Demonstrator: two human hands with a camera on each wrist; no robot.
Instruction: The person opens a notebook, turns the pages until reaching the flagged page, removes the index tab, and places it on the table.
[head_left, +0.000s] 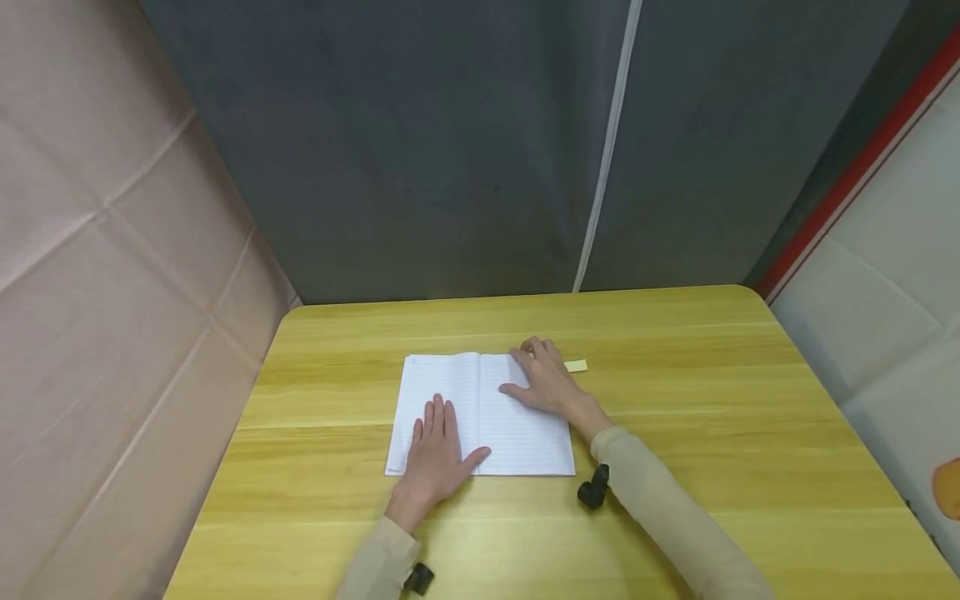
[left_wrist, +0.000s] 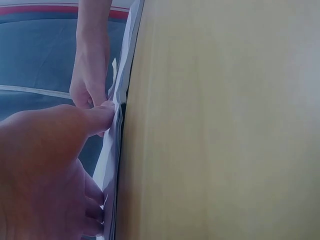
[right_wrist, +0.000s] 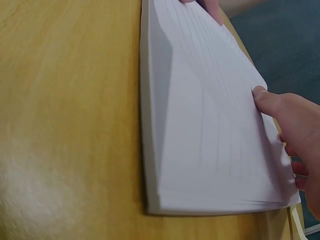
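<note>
on the smooth wooden table (head_left: 675,400), both hands press a ruled notebook (head_left: 517,433) flat.

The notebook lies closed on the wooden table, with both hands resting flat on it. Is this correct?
Not quite: the notebook lies open, lined pages showing, as the head view shows. The left hand and right hand do rest on it, on the wooden table.

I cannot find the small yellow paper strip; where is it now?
In the head view, the yellow paper strip lies on the table, beside the open notebook's far right corner, just past the right hand.
</note>
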